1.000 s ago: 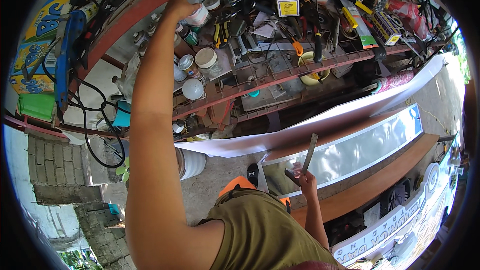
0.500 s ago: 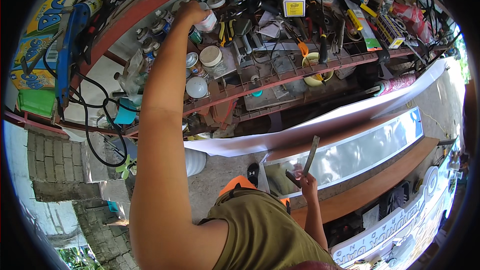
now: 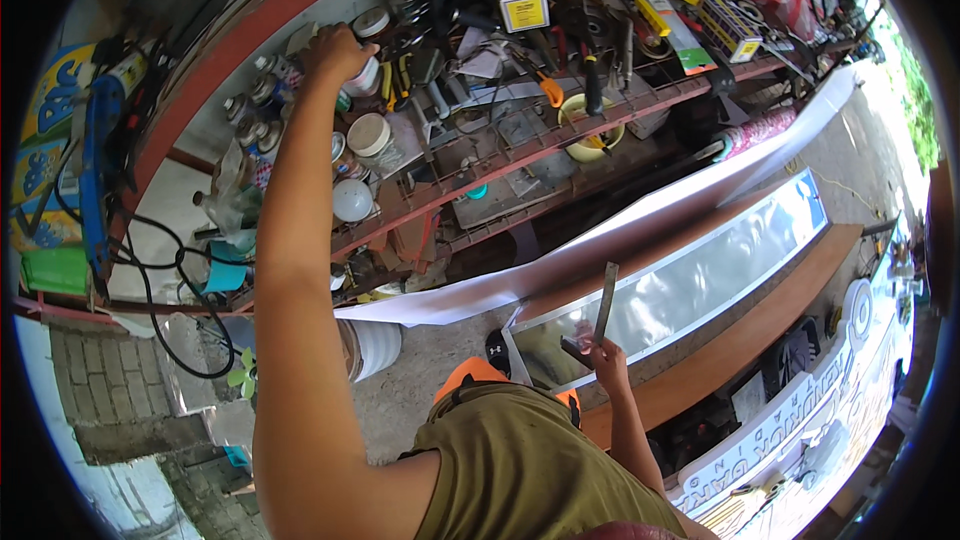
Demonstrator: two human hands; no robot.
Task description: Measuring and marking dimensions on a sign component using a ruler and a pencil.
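Note:
My left arm stretches up over the crowded shelf, and my left hand (image 3: 338,50) is at the back among jars and bottles. Its fingers curl down beside a white jar (image 3: 363,79), mostly hidden by the back of the hand, so a grip on it is not visible. A lidded white tub (image 3: 371,136) and a round white lid (image 3: 352,200) are nearer me. Low at my right side, my right hand (image 3: 609,362) is closed around a try square (image 3: 606,305), its metal blade pointing up and its dark stock to the left.
Pliers, a screwdriver (image 3: 592,85), boxes (image 3: 519,0) and a yellow bowl (image 3: 591,128) crowd the shelf (image 3: 500,175). Black cable (image 3: 150,270) hangs at the left. A long framed reflective panel (image 3: 680,280) and a brown board (image 3: 720,350) lie to the right.
The view has turned, so the shelf and its contents appear farther left. My left hand stays by the white jar; my right hand still holds the try square.

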